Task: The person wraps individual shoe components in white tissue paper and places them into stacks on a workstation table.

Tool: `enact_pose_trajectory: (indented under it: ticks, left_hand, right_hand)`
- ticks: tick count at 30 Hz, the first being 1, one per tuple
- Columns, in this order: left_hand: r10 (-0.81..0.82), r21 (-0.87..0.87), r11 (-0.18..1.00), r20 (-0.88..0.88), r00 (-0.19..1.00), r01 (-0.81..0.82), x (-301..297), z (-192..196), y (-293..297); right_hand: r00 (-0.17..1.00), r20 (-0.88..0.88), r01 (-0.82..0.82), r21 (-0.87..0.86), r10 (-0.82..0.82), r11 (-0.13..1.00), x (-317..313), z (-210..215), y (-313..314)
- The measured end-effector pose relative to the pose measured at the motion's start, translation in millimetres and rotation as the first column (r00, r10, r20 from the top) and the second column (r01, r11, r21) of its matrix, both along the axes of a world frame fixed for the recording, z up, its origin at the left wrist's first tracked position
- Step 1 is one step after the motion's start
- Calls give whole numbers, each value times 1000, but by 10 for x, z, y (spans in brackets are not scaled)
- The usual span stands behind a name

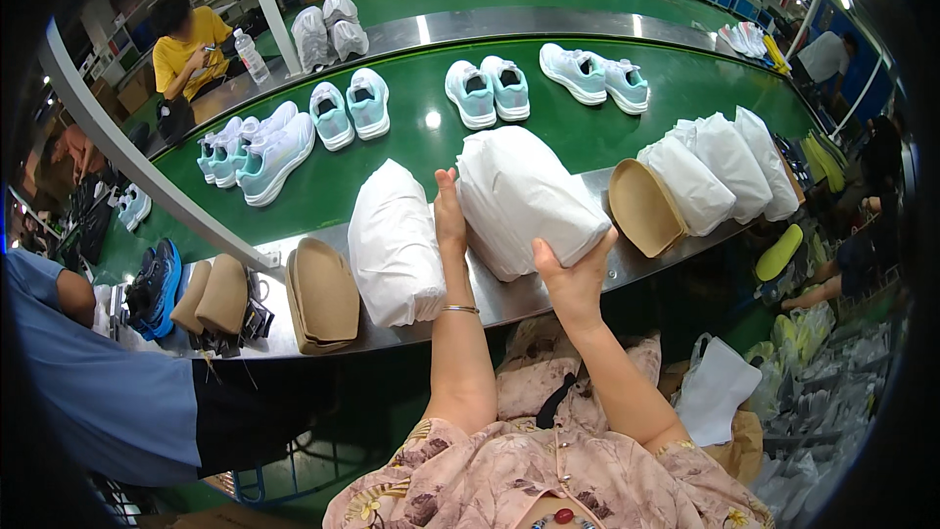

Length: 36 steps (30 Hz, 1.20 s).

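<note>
A white paper-wrapped bundle [524,196] is between my two hands above the metal edge of the bench. My left hand [448,216] presses along its left side, fingers pointing up and away from me. At the near right corner my right hand [576,272] grips it, thumb on the near face and fingers round the side. A second white wrapped bundle [395,245] stands just left of my left wrist. What the paper holds is hidden. Left of that lie nested brown cardboard shoe inserts [325,294]; another brown insert stack [643,206] sits to my right.
Pale blue-and-white sneakers [488,91] stand in pairs on the green belt [421,142] ahead. Several wrapped bundles [720,171] lean together at the right. A grey metal post [147,167] slants across the left. A person in a blue shirt [98,372] is close on my left.
</note>
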<state>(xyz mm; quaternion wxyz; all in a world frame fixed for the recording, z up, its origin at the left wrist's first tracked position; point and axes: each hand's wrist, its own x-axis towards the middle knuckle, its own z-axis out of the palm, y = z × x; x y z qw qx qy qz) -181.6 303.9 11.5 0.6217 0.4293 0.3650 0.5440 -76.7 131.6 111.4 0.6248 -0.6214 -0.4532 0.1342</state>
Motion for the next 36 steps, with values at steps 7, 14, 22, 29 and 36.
enact_pose_trajectory:
  ticks: [7, 14, 22, 29, 36]
  left_hand:
    - [136, -13, 990, -89, 987, -138, 63, 110, -126]
    - [186, -10, 982, -155, 970, -190, 34, -22, -89]
    - [167, 25, 986, -100, 981, -165, 121, 49, -180]
    - [236, 188, 952, 54, 970, -242, 30, -304, -160]
    - [388, 341, 896, -289, 875, -284, 110, 95, -1052]
  right_hand:
    - [990, 135, 40, -48, -33, 998, 1, 60, 163]
    - [982, 187, 10, -41, -2, 999, -2, -65, 227]
    - [991, 134, 8, -91, 4, 996, 38, -210, 192]
    - [989, 138, -36, -139, 55, 990, 120, -197, 0]
    - [967, -128, -231, -73, 221, 970, 236, -180, -92]
